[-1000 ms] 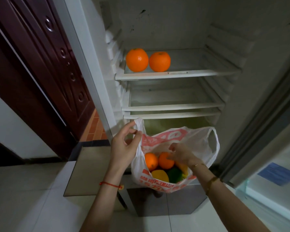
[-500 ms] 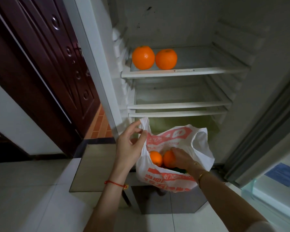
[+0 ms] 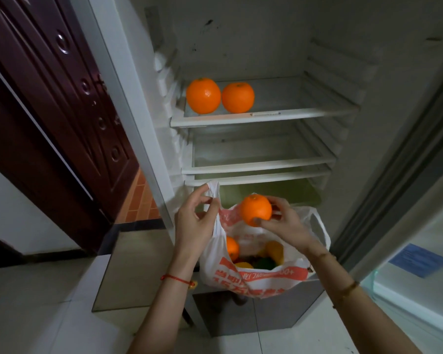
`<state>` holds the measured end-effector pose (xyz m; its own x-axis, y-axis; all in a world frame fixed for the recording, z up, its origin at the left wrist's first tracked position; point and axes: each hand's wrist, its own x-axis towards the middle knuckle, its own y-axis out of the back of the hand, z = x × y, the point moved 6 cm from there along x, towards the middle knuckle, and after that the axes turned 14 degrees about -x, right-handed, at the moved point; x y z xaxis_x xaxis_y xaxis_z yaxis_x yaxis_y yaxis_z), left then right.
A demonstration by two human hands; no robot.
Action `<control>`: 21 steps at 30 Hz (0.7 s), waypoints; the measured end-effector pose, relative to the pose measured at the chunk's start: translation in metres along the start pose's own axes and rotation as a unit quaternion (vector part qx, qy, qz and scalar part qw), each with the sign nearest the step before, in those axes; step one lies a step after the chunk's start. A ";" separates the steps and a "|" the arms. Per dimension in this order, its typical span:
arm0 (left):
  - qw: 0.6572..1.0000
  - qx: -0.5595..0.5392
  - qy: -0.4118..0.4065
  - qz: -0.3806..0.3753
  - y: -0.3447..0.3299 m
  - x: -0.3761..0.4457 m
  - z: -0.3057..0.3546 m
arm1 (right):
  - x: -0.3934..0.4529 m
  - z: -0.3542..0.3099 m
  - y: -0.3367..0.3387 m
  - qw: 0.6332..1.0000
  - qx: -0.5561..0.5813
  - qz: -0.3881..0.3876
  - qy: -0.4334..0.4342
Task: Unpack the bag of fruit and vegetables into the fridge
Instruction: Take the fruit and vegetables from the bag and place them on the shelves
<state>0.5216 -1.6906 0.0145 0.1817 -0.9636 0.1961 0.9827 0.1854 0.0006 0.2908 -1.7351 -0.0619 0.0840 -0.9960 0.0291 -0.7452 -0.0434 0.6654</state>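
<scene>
A white plastic bag (image 3: 253, 277) with red print hangs in front of the open fridge. My left hand (image 3: 193, 222) pinches its left handle (image 3: 213, 190) and holds it up. My right hand (image 3: 283, 223) grips an orange (image 3: 255, 210) just above the bag's mouth. Inside the bag lie another orange (image 3: 232, 248), yellow fruit (image 3: 274, 250) and something dark green (image 3: 265, 263). Two oranges (image 3: 203, 95) (image 3: 237, 97) sit side by side at the left of the fridge's top shelf (image 3: 292, 114).
Two bare shelves (image 3: 261, 163) lie below the top one, with a greenish drawer (image 3: 271, 194) under them. The fridge door (image 3: 404, 251) stands open at the right. A dark red door (image 3: 62, 98) is at the left, and a low grey unit (image 3: 274, 307) stands beneath the bag.
My right hand reached into the bag, closed round an orange and lifted it out above the bag's mouth. My left hand has kept hold of the handle.
</scene>
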 end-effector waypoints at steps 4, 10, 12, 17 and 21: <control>1.000 0.009 -0.006 0.005 -0.004 0.006 -0.001 | -0.001 -0.036 0.038 0.995 0.078 0.062 0.005; 1.000 0.021 0.002 0.010 -0.006 0.015 0.000 | 0.020 -0.102 0.116 0.967 0.101 0.224 0.068; 1.000 0.019 0.001 0.011 -0.006 0.017 -0.001 | 0.034 -0.117 0.139 0.956 0.081 0.270 0.082; 1.000 0.017 -0.003 0.012 -0.005 0.021 -0.002 | 0.078 -0.143 0.171 0.946 -0.011 0.315 0.075; 1.000 0.017 0.007 0.005 -0.005 0.023 -0.004 | 0.108 -0.148 0.171 0.953 -0.079 0.286 0.056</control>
<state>0.5215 -1.7145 0.0152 0.1926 -0.9642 0.1824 0.9789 0.2016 0.0325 0.2709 -1.8386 0.1654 -0.2291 -0.8388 0.4940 -0.5820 0.5248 0.6212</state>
